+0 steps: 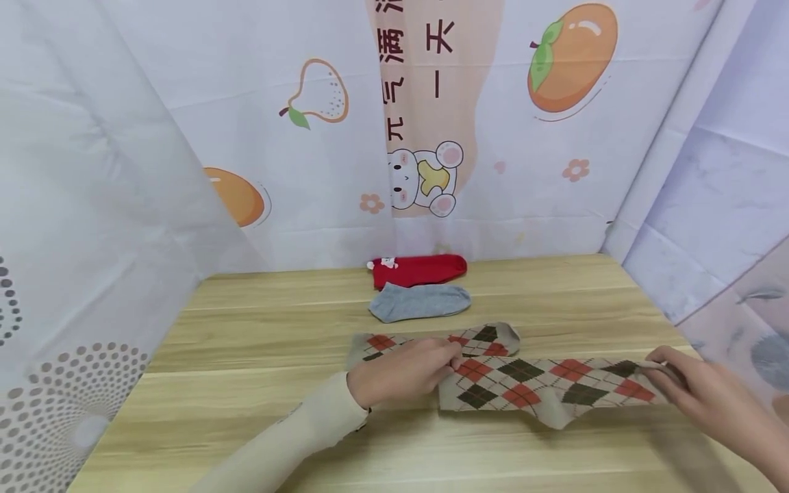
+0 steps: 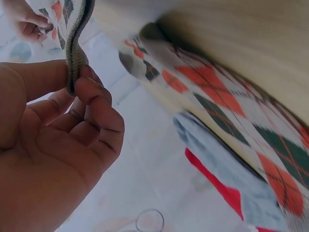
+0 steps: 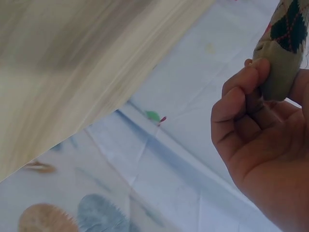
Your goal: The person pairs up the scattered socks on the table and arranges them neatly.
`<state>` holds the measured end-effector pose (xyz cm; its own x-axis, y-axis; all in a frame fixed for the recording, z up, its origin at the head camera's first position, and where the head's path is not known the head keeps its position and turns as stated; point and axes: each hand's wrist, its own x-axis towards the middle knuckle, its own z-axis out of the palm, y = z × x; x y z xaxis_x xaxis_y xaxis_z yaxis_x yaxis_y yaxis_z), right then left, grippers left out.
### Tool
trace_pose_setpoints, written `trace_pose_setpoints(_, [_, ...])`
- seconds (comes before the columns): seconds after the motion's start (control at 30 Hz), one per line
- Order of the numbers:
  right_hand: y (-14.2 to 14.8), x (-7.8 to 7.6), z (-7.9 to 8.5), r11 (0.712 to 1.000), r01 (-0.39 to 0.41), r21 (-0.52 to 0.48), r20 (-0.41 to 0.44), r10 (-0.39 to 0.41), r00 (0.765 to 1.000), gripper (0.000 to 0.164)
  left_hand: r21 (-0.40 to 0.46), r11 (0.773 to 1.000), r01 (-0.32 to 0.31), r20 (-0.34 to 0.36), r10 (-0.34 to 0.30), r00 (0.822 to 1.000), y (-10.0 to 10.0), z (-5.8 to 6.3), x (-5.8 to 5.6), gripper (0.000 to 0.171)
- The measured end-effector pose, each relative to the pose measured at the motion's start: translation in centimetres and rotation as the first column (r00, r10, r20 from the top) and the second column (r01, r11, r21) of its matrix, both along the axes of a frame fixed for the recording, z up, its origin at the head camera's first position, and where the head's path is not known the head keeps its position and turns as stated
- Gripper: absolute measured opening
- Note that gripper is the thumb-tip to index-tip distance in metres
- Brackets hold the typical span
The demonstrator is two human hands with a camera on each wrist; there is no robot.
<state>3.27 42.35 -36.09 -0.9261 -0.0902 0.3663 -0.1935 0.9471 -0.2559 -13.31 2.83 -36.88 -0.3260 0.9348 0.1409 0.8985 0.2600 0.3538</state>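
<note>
A beige argyle sock (image 1: pixel 555 387) with red and dark green diamonds is stretched out between both hands above the table's front. My left hand (image 1: pixel 407 370) pinches its cuff between thumb and fingers, as the left wrist view shows with the folded edge (image 2: pixel 75 58). At the other end, my right hand (image 1: pixel 696 390) pinches the plain beige toe (image 3: pixel 280 70). The sock's heel sags below its middle. A matching argyle sock (image 1: pixel 493 333) lies flat on the table just behind, partly hidden by my left hand and the held sock.
Behind the argyle sock lie a grey ankle sock (image 1: pixel 422 302) and, farther back, a red sock (image 1: pixel 422 270) with a white figure at its cuff. The wooden table (image 1: pixel 259 342) meets printed curtains (image 1: pixel 296 178) at the back and sides.
</note>
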Motion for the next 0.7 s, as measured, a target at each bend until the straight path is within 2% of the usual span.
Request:
trace_pose_setpoints(0.23, [-1.6,-2.0,0.5,0.998,-0.049,0.029,-0.016,0.049,0.999,0.018,0.036,0.996,-0.085,0.041,0.083,0.996,-2.3,0.2,-0.7,0.012])
trace_pose_setpoints(0.3, [-2.1,-2.5,0.5,0.998,-0.063,0.024,-0.004,0.063,0.998,0.018,0.038,0.994,-0.107,0.029,0.106,0.994,-3.0,0.3,-0.9,0.012])
trace_pose_setpoints(0.53, [-3.9,-4.1,0.6,0.992,-0.123,-0.003,-0.015,0.123,0.992,0.023,0.071,0.990,-0.125,-0.015,0.126,0.992,-5.1,0.0,-1.6,0.005])
trace_pose_setpoints(0.7, [-5.0,-5.2,0.8,0.991,-0.134,-0.008,0.008,0.134,0.991,0.017,0.102,0.985,-0.141,-0.014,0.144,0.990,-6.6,0.0,-1.9,0.005])
